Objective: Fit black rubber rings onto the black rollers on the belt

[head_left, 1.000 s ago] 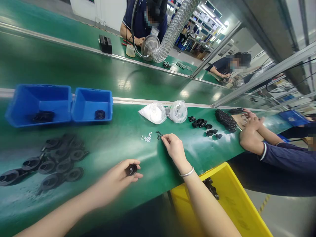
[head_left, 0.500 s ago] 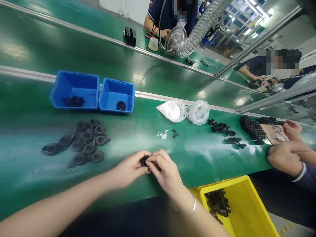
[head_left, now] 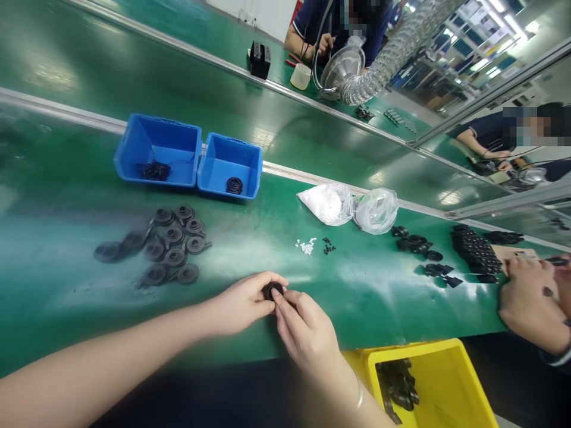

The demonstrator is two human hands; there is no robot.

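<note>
Near the front edge of the green table, my left hand (head_left: 247, 302) is closed around a small black round part (head_left: 273, 289) with a hollow, ring-like opening facing up. The fingertips of my right hand (head_left: 307, 326) are pinched together at that opening and touch the part. Whether they also hold something tiny is hidden. To the left of my hands lie several black disc-shaped parts (head_left: 173, 257) with short tails. Beyond my hands are a small heap of white pieces (head_left: 306, 245) and, beside it, a few tiny black pieces (head_left: 329, 246).
Two blue bins (head_left: 229, 193) stand at the back left with black parts inside. Clear plastic bags (head_left: 328, 203) lie at the back. A yellow crate (head_left: 450, 380) sits at front right. Black parts (head_left: 475, 252) and a co-worker's hands (head_left: 530, 297) are at the right.
The view has shifted, so the table contents appear farther right. My right hand has turned, its fingers now lower at the part's opening. The co-worker's hands at right have moved closer together.
</note>
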